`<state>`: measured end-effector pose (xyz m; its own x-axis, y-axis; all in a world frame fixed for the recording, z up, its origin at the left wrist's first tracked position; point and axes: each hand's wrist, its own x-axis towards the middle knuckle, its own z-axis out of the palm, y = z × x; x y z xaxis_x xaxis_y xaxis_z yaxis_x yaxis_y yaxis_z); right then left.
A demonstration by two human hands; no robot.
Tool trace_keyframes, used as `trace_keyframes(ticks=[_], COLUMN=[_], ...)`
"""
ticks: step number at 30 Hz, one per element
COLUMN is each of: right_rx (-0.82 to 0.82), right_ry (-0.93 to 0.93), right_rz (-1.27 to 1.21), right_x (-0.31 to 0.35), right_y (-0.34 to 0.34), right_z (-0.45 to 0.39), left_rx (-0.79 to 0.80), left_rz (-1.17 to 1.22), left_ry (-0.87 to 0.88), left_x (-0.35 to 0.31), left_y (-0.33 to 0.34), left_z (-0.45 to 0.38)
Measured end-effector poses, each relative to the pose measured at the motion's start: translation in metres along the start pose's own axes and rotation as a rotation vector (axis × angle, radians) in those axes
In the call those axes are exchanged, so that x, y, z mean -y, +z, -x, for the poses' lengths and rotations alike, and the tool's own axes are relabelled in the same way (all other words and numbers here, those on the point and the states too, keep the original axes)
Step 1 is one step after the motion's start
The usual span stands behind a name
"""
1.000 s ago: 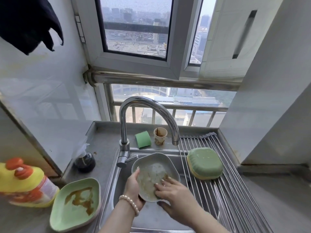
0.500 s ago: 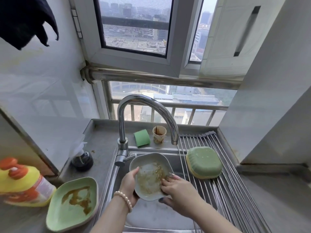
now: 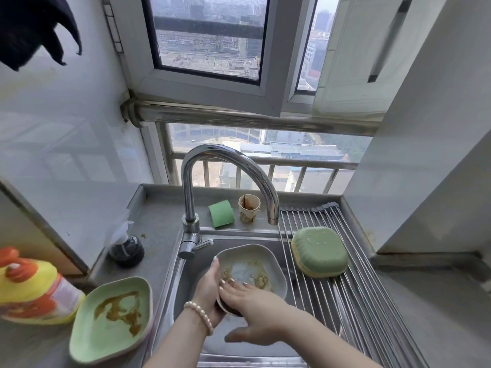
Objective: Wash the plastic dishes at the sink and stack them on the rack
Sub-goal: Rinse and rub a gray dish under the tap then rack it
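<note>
A grey plastic dish [image 3: 255, 257] smeared with brown residue is tilted up over the sink [image 3: 268, 237]. My left hand [image 3: 208, 290] grips its left rim and underside. My right hand [image 3: 252, 301] lies across the dish's lower inside, fingers straight on the dirty surface. A dirty green plate [image 3: 114, 320] rests on the counter left of the sink. Upside down on the roll-up rack [image 3: 353, 288], right of the sink, are stacked green and yellow dishes [image 3: 320, 252].
The curved faucet [image 3: 225, 160] arches over the sink. Behind it stand a green sponge [image 3: 221, 213] and a stained paper cup [image 3: 249, 208]. A yellow detergent bottle [image 3: 32, 288] and a dark pump bottle [image 3: 127, 249] sit at the left.
My right hand has slid from the dish's right side down and left across its inside. The brown smear has thinned in the middle. The dish sits slightly lower.
</note>
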<state>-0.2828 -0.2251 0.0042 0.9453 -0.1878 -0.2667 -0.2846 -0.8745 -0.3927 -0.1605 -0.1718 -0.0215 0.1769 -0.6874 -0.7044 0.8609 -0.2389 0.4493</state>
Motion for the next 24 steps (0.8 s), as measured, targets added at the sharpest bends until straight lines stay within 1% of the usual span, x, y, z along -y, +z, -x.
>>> trace_keyframes(ticks=[1,2,3,5,6,7,8,10,11,14,16,19,20,21,22,24], right_rx=[-0.073,-0.199,-0.301,-0.502,-0.562,-0.606,-0.65,-0.652,-0.657,-0.7,-0.751,-0.798,-0.816,-0.852,-0.889,-0.952], right_ry=[-0.029,-0.068,-0.065,-0.025,-0.009,0.026,0.072,0.156,0.167,0.197,0.236,0.332,0.365,0.413,0.49,0.654], right_rz=[0.057,0.115,0.138,0.051,-0.024,-0.175,-0.379,-0.816,-0.94,-1.111,-1.257,-1.574,-1.638,-1.666,-1.633,-1.382], right_x=[-0.004,-0.009,-0.016,-0.03,-0.034,-0.033,-0.032,-0.028,-0.029,-0.037,-0.044,-0.061,-0.066,-0.071,-0.075,-0.08], right_y=[0.004,0.006,0.01,0.014,0.014,0.01,0.004,-0.007,-0.011,-0.021,-0.026,-0.026,-0.023,-0.021,-0.019,-0.019], right_z=[0.005,0.011,0.015,0.024,0.027,0.031,0.034,0.037,0.037,0.032,0.028,0.015,0.009,0.002,-0.005,-0.021], left_rx=[0.003,0.014,0.028,0.044,0.05,0.053,0.057,0.052,0.053,0.086,0.072,0.068,0.043,0.015,-0.016,-0.04], left_rz=[0.003,0.001,-0.003,-0.033,-0.055,-0.08,-0.09,-0.1,-0.1,-0.03,0.03,-0.048,-0.078,-0.093,-0.108,-0.127], left_ry=[0.007,0.015,0.022,0.043,0.066,0.099,0.142,0.227,0.262,0.345,0.389,0.434,0.432,0.421,0.398,0.339], left_x=[-0.001,-0.003,-0.004,-0.008,-0.011,-0.014,-0.017,-0.021,-0.022,-0.021,-0.019,-0.016,-0.014,-0.011,-0.007,0.003], left_y=[-0.004,-0.005,-0.008,-0.007,-0.007,-0.008,-0.008,-0.011,-0.01,-0.003,-0.001,0.003,0.005,0.006,0.008,0.011], left_z=[-0.001,-0.002,-0.004,-0.003,-0.001,-0.002,-0.002,-0.009,-0.01,-0.013,-0.019,-0.017,-0.014,-0.012,-0.011,-0.009])
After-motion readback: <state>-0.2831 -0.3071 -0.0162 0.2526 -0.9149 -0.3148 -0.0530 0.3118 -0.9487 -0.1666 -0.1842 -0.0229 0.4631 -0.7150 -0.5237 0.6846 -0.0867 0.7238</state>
